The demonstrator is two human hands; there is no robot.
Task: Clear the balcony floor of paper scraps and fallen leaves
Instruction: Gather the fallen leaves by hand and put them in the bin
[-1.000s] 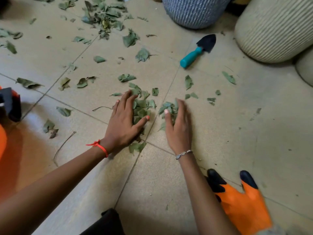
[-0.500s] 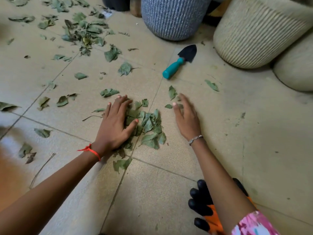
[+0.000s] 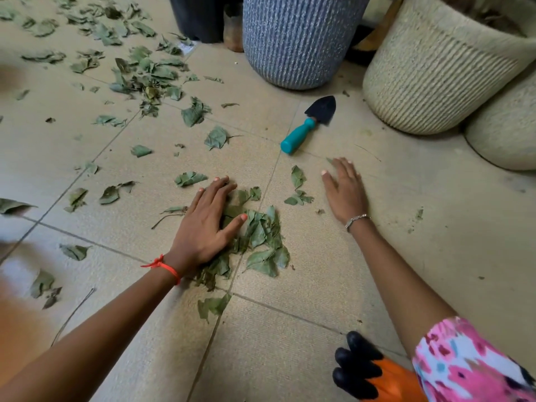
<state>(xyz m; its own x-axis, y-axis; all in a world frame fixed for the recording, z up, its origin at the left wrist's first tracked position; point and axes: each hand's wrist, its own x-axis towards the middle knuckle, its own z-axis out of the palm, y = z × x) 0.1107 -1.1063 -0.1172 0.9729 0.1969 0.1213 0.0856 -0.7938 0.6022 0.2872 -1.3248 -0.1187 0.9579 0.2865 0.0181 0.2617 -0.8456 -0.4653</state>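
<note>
Left hand (image 3: 203,227) presses flat on the leaf pile (image 3: 261,236), right hand (image 3: 343,192) open, holding nothing; the leaves seem light and brittle, so better to scoop them between the palms.

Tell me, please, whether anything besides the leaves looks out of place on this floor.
A teal-handled trowel lies loose on the tiles before the blue pot, and an orange-and-black glove lies unworn beside the right arm.

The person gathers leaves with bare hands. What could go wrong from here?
1. The left hand presses the leaf pile and the right hand lies flat on the floor, both bare, while the gloves lie unused; a twig might scratch skin.
2. The right hand could bump the trowel just beyond its fingertips.
3. The far leaves may be missed.
</note>
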